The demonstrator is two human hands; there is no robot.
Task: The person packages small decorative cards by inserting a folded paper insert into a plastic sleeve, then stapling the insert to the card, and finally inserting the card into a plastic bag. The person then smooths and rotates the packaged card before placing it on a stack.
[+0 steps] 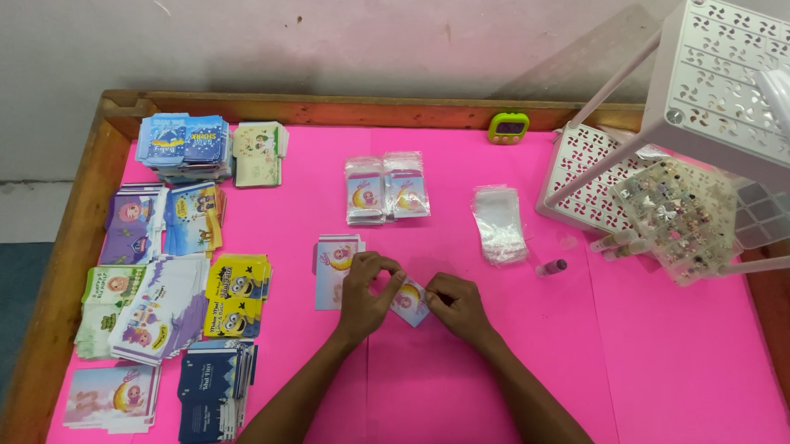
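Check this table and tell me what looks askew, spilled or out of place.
Little stands out. A small tube lies on its side, loose on the pink table cover, apart from everything else. The clear tray of small decorations leans tilted against the white rack. Both hands hold one small card.

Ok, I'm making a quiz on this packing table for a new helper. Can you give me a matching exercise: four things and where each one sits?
Things:
1. green timer
2. stack of empty clear sleeves
3. yellow cartoon cards
4. small card

Places:
A. left part of the pink mat, among the card stacks
B. between the left hand and the right hand
C. back edge of the table, by the wooden rim
D. middle of the mat, left of the white rack

Pairs: 1-C, 2-D, 3-A, 4-B
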